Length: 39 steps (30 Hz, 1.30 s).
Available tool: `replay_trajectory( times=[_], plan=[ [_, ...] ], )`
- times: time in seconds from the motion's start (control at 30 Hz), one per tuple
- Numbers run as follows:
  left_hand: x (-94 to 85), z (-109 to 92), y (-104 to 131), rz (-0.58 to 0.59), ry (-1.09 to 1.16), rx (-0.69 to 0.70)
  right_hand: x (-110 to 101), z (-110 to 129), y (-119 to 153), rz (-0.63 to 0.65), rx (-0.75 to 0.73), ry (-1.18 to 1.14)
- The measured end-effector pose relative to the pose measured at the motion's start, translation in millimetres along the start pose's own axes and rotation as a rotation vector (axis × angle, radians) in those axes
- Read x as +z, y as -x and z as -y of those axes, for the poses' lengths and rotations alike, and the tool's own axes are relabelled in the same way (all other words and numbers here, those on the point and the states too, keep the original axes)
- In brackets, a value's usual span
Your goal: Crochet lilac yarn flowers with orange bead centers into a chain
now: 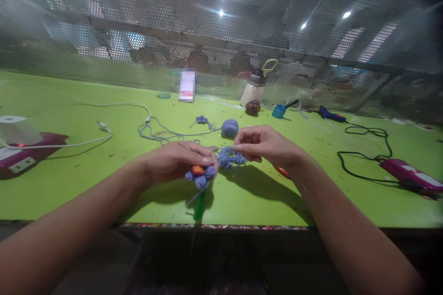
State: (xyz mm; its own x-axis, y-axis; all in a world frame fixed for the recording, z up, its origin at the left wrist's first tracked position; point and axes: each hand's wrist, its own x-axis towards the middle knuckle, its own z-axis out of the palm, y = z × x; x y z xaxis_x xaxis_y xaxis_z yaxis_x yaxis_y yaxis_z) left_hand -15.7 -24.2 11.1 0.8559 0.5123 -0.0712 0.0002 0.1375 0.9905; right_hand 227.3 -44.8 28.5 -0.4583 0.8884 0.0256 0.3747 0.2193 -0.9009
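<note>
Head view: left hand holds yarn flower; pixelated panel illegible.

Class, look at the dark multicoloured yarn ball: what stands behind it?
Behind the yarn ball stands a pale container with a dark top and cream handle. The ball covers part of its lower body, which cannot be seen.

Purple-blue yarn flower, orange centre, purple-blue yarn ball, lime-green table

Hands over green table; left holds yarn flower.
</note>
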Motion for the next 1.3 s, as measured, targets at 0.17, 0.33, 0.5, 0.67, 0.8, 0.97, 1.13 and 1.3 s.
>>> replay_trajectory(
  times=[0.17,0.33,0.5,0.67,0.8,0.97,1.13,1.3],
  plan=[
    [7.4,13.7,-12.6,-0.004,0.007,-0.099,19.3,3.5,-6.7,-0.157,-0.178,0.085],
    [-1.2,12.9,-9.5,-0.103,-0.075,-0.052,26.0,23.7,-3.8,-0.169,-0.327,0.319],
    [-4.2,3.0,-3.9,-0.025,-0.306,-0.040,27.9,47.1,-7.0,-0.141,-0.310,0.470],
    [-2.6,2.6,-2.3,-0.093,-0.328,-0.020,35.8,58.1,-4.0,-0.074,-0.360,0.582],
    [-6.8,4.2,-0.3,-0.143,-0.253,0.029,36.6,47.1,14.8,-0.023,-0.355,0.627],
    [-9.6,2.0,1.2,-0.160,-0.185,0.113,28.0,34.1,29.4,-0.024,-0.293,0.617],
    [-13.1,-2.8,4.0,-0.302,-0.076,0.190,13.8,53.9,28.6,-0.059,-0.291,0.649],
    [-15.6,-2.9,4.9,-0.347,-0.063,0.211,3.6,56.6,21.0,-0.004,-0.201,0.695]
  ],
)
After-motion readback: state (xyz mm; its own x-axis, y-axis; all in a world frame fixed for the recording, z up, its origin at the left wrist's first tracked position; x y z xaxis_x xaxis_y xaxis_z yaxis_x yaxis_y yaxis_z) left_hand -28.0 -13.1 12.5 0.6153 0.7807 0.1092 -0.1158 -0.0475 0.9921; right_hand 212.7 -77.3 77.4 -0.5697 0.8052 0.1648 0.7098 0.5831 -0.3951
